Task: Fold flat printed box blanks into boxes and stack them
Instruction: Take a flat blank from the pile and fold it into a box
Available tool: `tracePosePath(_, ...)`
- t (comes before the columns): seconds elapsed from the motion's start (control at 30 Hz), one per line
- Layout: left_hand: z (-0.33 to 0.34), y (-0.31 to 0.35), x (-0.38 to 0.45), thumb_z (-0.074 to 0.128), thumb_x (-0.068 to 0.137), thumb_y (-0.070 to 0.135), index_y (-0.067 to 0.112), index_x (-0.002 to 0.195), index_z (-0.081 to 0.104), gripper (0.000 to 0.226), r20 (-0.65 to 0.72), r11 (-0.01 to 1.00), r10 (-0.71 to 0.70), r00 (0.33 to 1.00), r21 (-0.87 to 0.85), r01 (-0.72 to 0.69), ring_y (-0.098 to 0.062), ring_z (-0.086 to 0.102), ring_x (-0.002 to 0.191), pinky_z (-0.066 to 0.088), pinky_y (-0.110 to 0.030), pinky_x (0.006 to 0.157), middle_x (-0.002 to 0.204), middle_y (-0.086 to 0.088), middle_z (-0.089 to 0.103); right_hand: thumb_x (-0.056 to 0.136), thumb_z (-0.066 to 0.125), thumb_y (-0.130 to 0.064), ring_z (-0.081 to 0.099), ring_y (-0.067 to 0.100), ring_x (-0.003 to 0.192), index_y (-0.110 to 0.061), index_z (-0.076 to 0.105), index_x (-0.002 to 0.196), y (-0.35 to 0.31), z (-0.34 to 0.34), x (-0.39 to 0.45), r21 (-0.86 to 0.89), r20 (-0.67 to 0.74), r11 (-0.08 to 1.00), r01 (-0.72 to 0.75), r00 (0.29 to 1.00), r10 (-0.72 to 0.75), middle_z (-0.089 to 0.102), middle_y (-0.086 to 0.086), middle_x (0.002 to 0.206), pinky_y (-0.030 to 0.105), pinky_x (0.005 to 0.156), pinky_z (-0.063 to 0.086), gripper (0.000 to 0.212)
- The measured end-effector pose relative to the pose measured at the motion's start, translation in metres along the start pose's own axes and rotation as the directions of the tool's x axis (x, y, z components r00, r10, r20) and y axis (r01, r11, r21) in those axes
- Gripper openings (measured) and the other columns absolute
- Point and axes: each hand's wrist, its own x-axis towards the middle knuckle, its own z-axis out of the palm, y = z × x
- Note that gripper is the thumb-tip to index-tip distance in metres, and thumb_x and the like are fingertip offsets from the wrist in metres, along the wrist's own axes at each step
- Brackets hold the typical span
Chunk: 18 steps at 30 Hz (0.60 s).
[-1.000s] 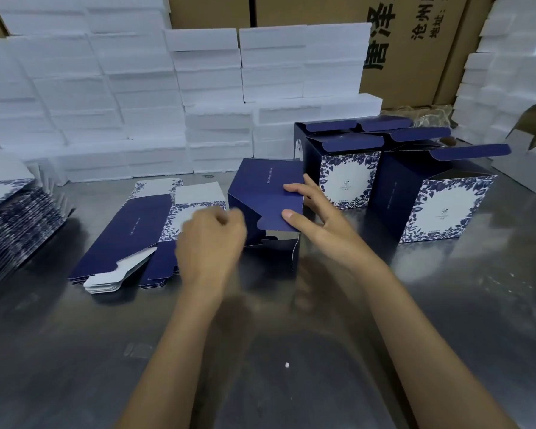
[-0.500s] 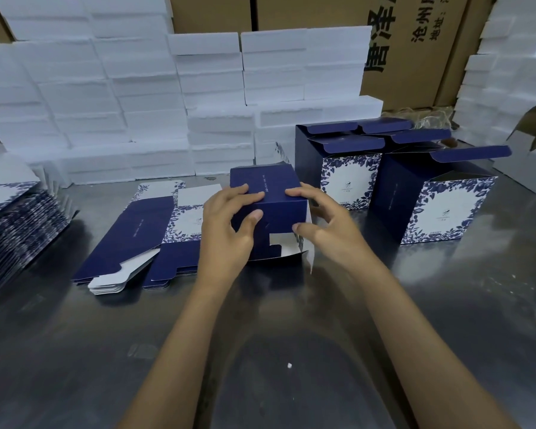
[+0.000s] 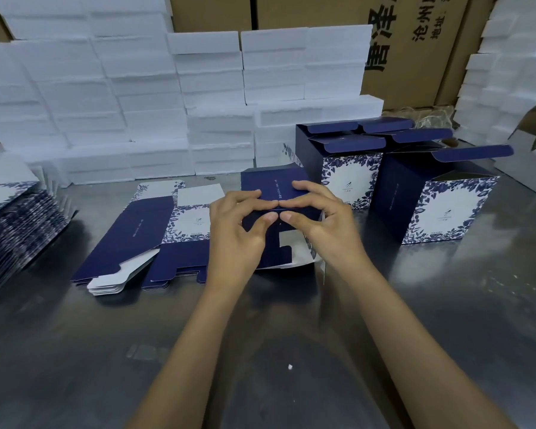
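**Both hands pinching half-folded box**

Left hand (image 3: 234, 233) and right hand (image 3: 324, 224) both grip the navy box (image 3: 276, 187) mid-table, thumbs meeting at its front fold, fingers curled over the top edge. Flat blanks (image 3: 130, 243) lie just left; another blank stack (image 3: 16, 218) far left. Finished boxes (image 3: 430, 205) stand right, lids open. Steel table (image 3: 75, 351); white foam blocks (image 3: 106, 103) behind.

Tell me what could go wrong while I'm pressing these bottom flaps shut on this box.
Both hands, left hand and right hand, pinch the half-folded box at one seam, so a flap could crease or spring open. The finished boxes stand close behind; a push might knock them. The flat blanks lie beside your left wrist and could get swept aside.
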Motion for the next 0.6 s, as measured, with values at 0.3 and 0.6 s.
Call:
tracePosePath(0.3, -0.003, -0.002, 0.001, 0.068, 0.093, 0.016, 0.034, 0.105, 0.075, 0.023, 0.026, 0.997, 0.044, 0.999, 0.07, -0.045, -0.003, 0.043, 0.12, 0.04, -0.021, 0.094, 0.12, 0.018, 0.064, 0.09, 0.071, -0.001, 0.047, -0.002, 0.13, -0.017, 0.076, 0.11, -0.003, -0.009, 0.0, 0.014, 0.088, 1.0, -0.019, 0.996, 0.018, 0.054, -0.002, 0.147, 0.005, 0.105, 0.033, 0.026)
tracePosePath(0.6, -0.003, -0.002, -0.007, 0.068, 0.066, 0.029, 0.026, 0.099, 0.048, 0.038, 0.331, 0.863, 0.255, 0.909, 0.346, -0.368, -0.017, 0.023, 0.146, 0.024, -0.035, 0.111, 0.14, 0.011, 0.043, 0.091, 0.071, -0.003, 0.053, -0.012, 0.122, -0.028, 0.051, 0.144, 0.004, -0.01, 0.0, 0.187, 0.064, 0.973, -0.137, 0.99, 0.127, 0.053, -0.018, 0.141, 0.012, 0.092, 0.05, 0.061)
